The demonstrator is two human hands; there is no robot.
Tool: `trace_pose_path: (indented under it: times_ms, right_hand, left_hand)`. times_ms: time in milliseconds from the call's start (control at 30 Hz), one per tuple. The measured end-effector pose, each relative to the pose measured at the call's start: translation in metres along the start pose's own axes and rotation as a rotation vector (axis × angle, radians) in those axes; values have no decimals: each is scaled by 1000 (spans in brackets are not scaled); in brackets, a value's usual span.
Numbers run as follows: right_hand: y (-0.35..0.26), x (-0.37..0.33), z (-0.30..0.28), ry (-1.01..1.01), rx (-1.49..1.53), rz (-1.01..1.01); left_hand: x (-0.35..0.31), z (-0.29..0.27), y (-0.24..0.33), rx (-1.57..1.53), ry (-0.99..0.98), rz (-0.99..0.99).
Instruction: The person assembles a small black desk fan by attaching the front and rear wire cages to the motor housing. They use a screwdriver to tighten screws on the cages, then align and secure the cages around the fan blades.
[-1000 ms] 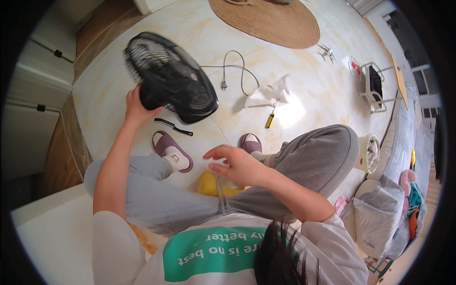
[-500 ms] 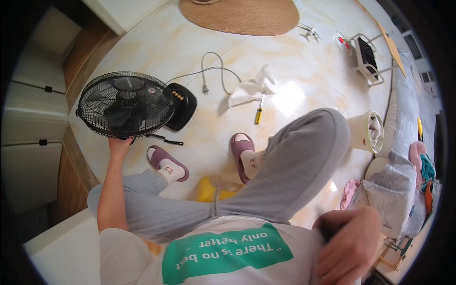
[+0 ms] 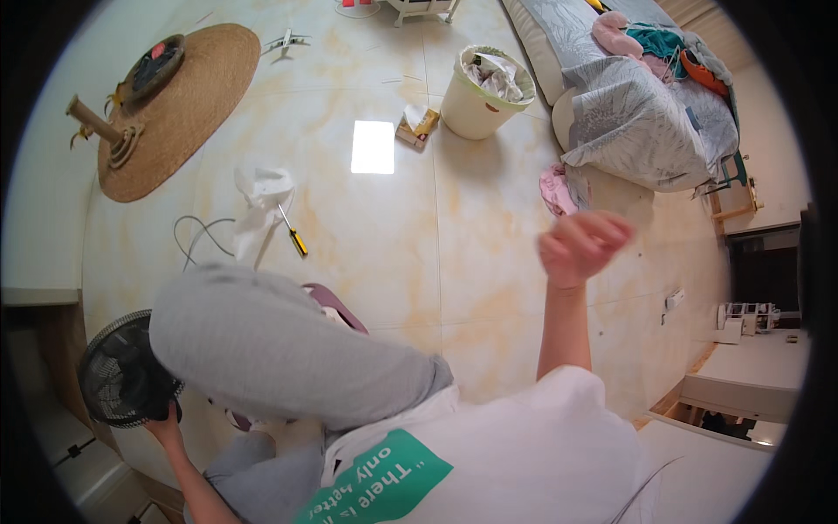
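Observation:
At the lower left, my left hand (image 3: 163, 425) grips the underside of a black electric fan (image 3: 122, 371) with a wire-mesh cage. My raised knee covers part of the cage, and the fan's base is hidden. My right hand (image 3: 583, 247) is held up over the floor on the right, blurred, its fingers curled in with nothing visible in them. Beyond my knee, a screwdriver (image 3: 298, 241) with a yellow and black handle lies with its shaft against a crumpled white tissue (image 3: 260, 205). A grey cord (image 3: 196, 234) loops beside the tissue.
A cream waste bin (image 3: 476, 109) full of rubbish stands ahead, with a small tissue box (image 3: 417, 125) beside it. A woven mat (image 3: 188, 122), a toy plane (image 3: 286, 44) and pink cloth (image 3: 556, 189) lie on the floor. A bed (image 3: 628, 122) with a grey cover is at upper right.
My view has swung to the right, so the fan now sits lower left, partly behind my knee. My right hand has moved from beside my waist to out over the floor. My left hand stays on the fan.

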State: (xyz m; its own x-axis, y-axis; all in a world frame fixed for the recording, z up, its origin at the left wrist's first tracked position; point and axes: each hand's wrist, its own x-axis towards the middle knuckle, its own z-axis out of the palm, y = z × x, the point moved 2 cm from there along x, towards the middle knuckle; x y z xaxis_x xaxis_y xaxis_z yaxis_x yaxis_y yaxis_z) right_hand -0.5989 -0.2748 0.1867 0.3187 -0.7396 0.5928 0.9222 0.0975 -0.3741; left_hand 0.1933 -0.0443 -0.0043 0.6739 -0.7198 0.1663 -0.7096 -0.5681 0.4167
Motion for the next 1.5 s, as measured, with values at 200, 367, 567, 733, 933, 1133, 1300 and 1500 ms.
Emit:
trace_pose_path:
  times_ms: [200,367,567,733,933,1133,1300,1500]
  right_hand:
    - [68,-100,-126,594,-140,368]
    - [163,-93,-171,715,-574,1052]
    - [340,4,-235,16,-1518,1121]
    - [454,73,-287,-73,-1959,956]
    - [481,109,-360,488,-1836,681]
    - [513,113,-428,103,-2018,894]
    - [536,98,-454,63,-2155,926]
    - [535,94,-479,140,-2155,894]
  left_hand:
    - [11,-5,19,-119,-125,12]
    - [13,-5,7,-101,-241,-28]
    - [4,1,-25,-72,-202,-16]
    - [-8,-2,-22,452,-115,441]
    - [-13,-5,-3,153,-150,97]
    - [-14,-22,20,229,-199,138]
    - [-17,-21,36,307,-194,212]
    - [-31,-16,80,456,-135,362]
